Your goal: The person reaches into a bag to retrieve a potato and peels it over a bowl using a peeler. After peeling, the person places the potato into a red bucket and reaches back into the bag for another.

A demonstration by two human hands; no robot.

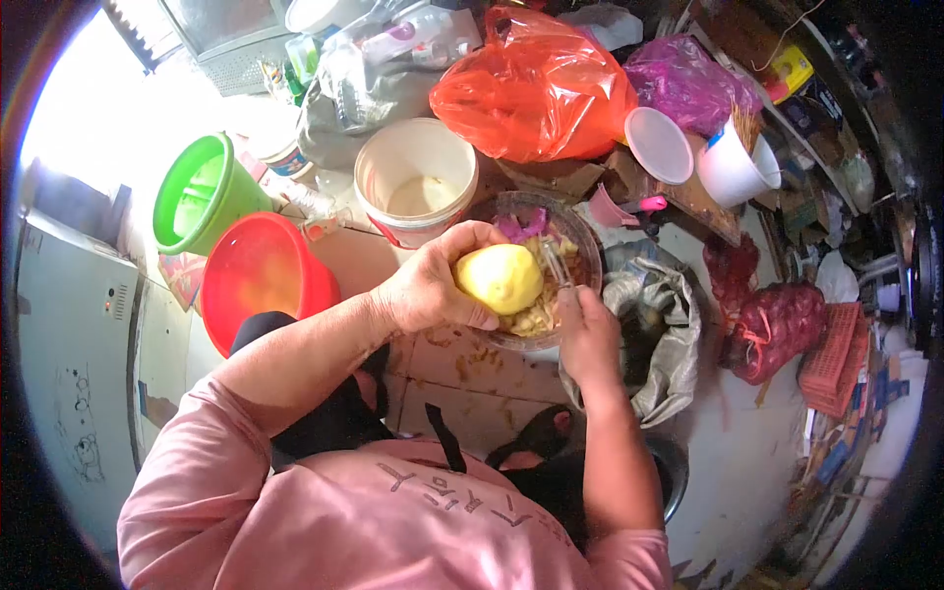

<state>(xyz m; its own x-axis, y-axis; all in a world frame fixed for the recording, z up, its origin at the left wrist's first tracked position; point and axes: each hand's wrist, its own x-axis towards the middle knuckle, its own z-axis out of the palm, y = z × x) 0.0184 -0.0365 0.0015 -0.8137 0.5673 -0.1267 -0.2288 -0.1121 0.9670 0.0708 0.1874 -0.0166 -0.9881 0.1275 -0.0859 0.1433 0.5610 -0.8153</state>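
My left hand point(430, 282) is wrapped round a pale yellow peeled fruit or vegetable point(500, 278), thumb below and fingers above. Just right of it, my right hand point(587, 329) grips a peeler point(557, 264), its head pointing up and away from me, apart from the yellow piece. Both hands are over a round basin point(593, 228) holding yellowish peelings point(534, 320) and a purple scrap point(521, 224). Part of the basin is hidden behind my hands.
A white bucket point(416, 177) stands behind my left hand, with red point(265, 278) and green point(204, 192) tubs at the left. An open sack point(678, 339) is right of the basin. Beyond lie a red plastic bag point(536, 88) and a red net bag point(777, 329).
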